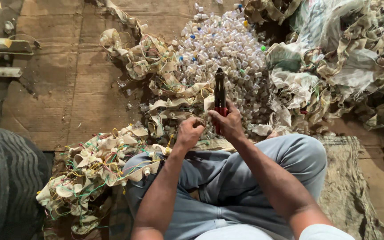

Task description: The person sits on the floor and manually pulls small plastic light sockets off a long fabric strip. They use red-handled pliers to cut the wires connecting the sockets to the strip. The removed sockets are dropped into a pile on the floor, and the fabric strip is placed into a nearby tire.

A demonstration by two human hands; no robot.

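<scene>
Red-handled pliers (220, 100), long axis pointing away from the body, gripped in closed right hand (228, 123); left hand (190, 131) just beside, pinching wired strip (167, 116) over pile of small plastic caps (227, 49).

Overall light: dim and warm, with muted colours.
Brightest area: the heap of small pale plastic caps (221, 49), lit from above, without glare.
Shadows: deep darkness is seen at the left edge around the tyre (10, 178) and at the lower corners.
Sharpness: the centre is fairly sharp; fine detail in the tangled strips (103, 160) is smeared.
Distortion: slight wide-angle bending is noticed at the edges.
</scene>
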